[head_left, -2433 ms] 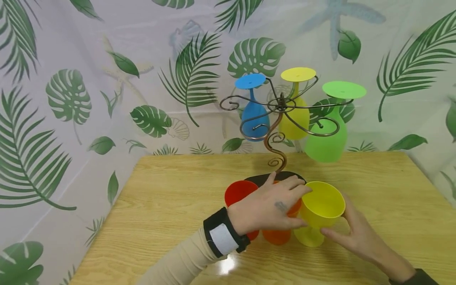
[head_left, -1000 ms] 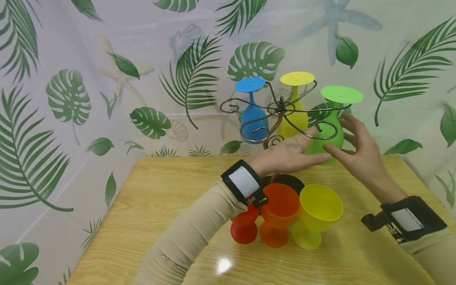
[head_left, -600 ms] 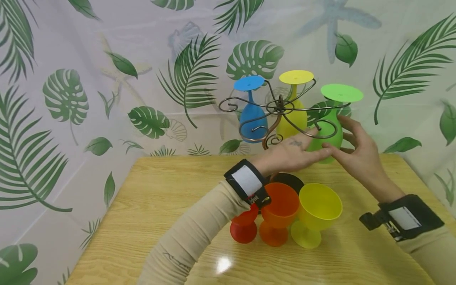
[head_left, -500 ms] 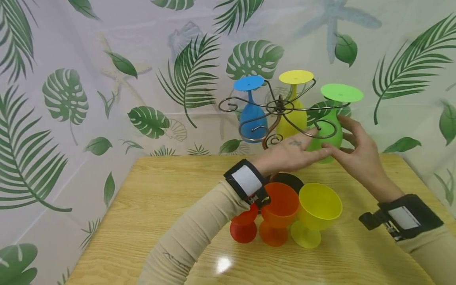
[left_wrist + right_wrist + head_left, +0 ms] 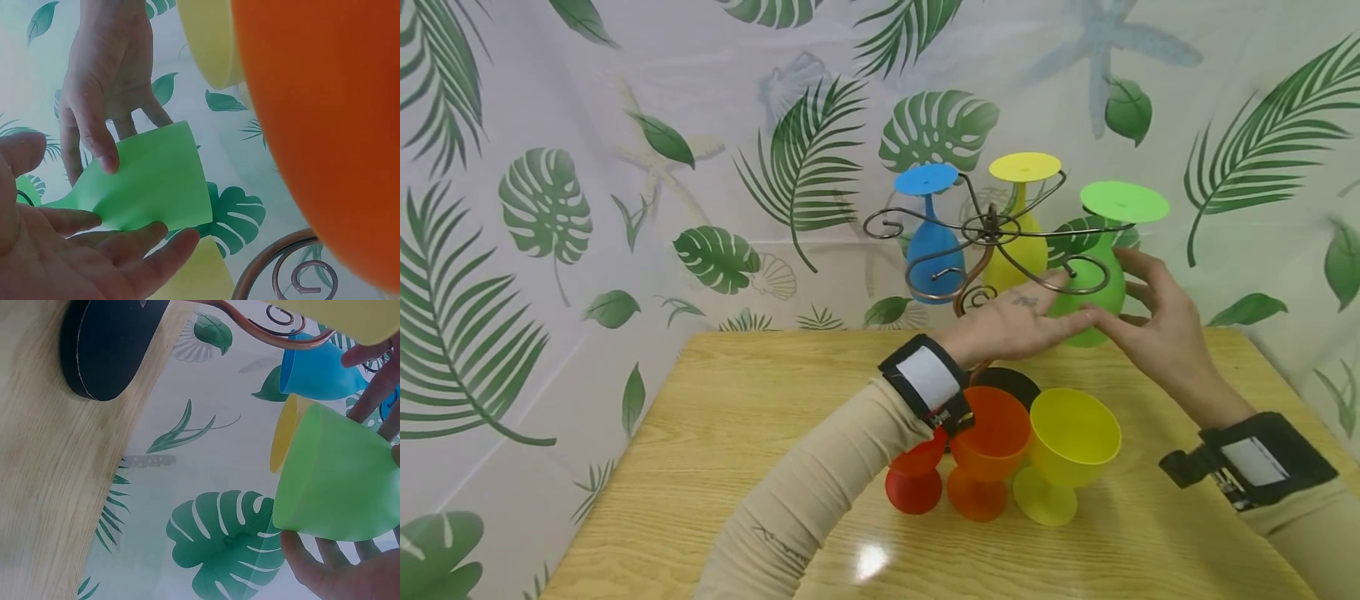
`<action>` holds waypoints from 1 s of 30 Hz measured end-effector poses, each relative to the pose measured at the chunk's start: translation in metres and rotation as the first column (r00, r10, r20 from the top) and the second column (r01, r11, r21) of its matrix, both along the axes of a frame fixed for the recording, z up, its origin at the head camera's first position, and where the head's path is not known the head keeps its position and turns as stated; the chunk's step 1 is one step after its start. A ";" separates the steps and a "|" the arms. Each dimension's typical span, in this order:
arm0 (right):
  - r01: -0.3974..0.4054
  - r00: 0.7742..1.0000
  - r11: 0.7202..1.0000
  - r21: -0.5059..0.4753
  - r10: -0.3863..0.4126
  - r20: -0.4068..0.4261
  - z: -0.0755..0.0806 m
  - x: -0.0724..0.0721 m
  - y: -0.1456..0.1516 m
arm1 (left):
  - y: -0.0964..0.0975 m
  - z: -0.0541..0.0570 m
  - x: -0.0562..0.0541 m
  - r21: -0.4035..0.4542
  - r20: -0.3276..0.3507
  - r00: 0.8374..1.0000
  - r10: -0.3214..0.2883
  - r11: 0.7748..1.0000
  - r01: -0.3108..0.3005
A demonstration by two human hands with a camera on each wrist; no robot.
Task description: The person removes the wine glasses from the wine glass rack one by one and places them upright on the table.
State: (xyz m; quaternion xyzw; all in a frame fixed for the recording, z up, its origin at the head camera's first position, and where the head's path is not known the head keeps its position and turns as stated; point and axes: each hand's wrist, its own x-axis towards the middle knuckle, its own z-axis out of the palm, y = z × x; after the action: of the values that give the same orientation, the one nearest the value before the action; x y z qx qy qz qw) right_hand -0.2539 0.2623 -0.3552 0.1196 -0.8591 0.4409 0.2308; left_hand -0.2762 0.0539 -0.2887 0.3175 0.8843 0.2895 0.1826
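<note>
A green goblet [image 5: 1124,202] hangs upside down by its foot on a curled arm of the metal rack [image 5: 992,223]. My left hand [image 5: 1011,323] holds its bowl [image 5: 156,178] from the left, fingers along the surface and thumb in front. From the right, my right hand [image 5: 1161,337] grips the same bowl between thumb and fingers. The two thumb tips meet in front of it in the head view. Part of the bowl is hidden by the hands and rack wire.
Blue [image 5: 927,179] and yellow [image 5: 1025,167] goblets hang upside down on the rack's back arms. Red [image 5: 914,487], orange [image 5: 988,433] and yellow [image 5: 1073,429] goblets stand upright on the wooden table [image 5: 760,400]. Just behind them is the rack's black base [image 5: 1011,387].
Both hands have left the yellow goblet on the table and risen to the hanging green one. Over the last half second the green goblet has shifted slightly right on its arm.
</note>
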 end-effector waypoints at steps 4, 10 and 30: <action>0.009 1.000 1.000 0.009 -0.009 0.002 -0.001 0.001 0.002 | 0.000 -0.001 0.002 0.025 0.007 1.000 0.013 1.000 -0.013; 0.007 1.000 1.000 0.002 -0.007 0.023 -0.001 0.005 0.003 | -0.001 -0.001 0.004 0.088 0.040 0.999 0.035 0.995 -0.038; -0.053 0.999 0.999 0.002 0.053 0.006 0.002 0.006 -0.007 | -0.008 -0.003 0.001 0.087 -0.155 0.988 0.000 0.996 0.014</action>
State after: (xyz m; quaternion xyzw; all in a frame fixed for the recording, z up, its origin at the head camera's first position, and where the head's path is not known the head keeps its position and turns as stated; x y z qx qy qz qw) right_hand -0.2481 0.2554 -0.3531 0.1411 -0.8569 0.4462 0.2162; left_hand -0.2754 0.0457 -0.2916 0.3497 0.8811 0.3021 0.1003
